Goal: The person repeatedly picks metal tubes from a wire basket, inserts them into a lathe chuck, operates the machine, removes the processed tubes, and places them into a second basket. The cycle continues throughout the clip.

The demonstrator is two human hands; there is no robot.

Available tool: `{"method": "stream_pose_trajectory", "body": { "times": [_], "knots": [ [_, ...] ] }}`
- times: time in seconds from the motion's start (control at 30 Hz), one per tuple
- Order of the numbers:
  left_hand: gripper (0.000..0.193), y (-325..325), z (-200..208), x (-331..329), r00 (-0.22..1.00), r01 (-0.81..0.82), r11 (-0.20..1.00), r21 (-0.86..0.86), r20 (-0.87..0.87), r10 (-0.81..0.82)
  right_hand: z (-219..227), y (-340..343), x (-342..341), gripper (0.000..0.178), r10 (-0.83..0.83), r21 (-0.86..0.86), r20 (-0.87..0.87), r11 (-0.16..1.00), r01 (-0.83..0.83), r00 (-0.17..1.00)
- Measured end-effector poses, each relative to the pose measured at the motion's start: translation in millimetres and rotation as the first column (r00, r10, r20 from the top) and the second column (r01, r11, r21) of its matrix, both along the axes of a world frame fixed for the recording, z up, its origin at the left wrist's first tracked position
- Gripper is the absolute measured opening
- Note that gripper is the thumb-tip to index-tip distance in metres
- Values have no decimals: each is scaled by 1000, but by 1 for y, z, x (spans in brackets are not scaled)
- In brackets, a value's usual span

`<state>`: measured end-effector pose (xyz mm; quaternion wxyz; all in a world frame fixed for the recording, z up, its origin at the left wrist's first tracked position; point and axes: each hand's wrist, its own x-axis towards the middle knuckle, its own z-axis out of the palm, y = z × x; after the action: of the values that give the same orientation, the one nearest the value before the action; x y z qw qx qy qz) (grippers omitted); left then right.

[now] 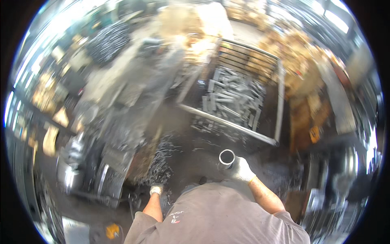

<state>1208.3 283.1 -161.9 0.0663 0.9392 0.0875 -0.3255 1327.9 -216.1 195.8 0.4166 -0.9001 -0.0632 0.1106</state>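
A short metal tube (223,164) stands roughly upright in my right hand (243,170), its round open end facing up. The white-gloved fingers wrap round the tube's side, ahead of my body. My left hand (156,190), also in a white glove, hangs low beside a bench-like surface (140,162) on the left. Motion smears its fingers, and I make out nothing in it.
A metal-framed crate (243,130) ahead holds many loose metal pieces (231,97). Shiny scraps (162,160) litter the dark floor between bench and crate. Brown, cardboard-like heaps (298,61) stand far right. A yellow object (112,231) lies at lower left.
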Motion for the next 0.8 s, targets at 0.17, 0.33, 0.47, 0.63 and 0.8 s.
{"method": "stream_pose_trajectory", "body": {
  "times": [0.17,0.33,0.47,0.63,0.8],
  "knots": [
    [49,60,-20,-132,452,-816,450,-362,84,888,28,124,82,30,513,122,54,848,-516,856],
    [85,-24,41,-213,-653,-262,-715,-648,-427,626,53,258,157,36,737,93,134,656,-749,662],
    [85,-54,101,-243,-991,-116,-714,-691,32,130,52,354,204,48,779,108,297,548,-830,553],
    [65,-43,198,-233,-726,-482,-677,-556,686,-46,-3,408,247,65,862,-2,339,401,-916,377],
    [49,-10,254,-229,-651,-727,-382,-571,750,116,39,411,300,62,986,-189,161,82,-979,51]
  ]
}}
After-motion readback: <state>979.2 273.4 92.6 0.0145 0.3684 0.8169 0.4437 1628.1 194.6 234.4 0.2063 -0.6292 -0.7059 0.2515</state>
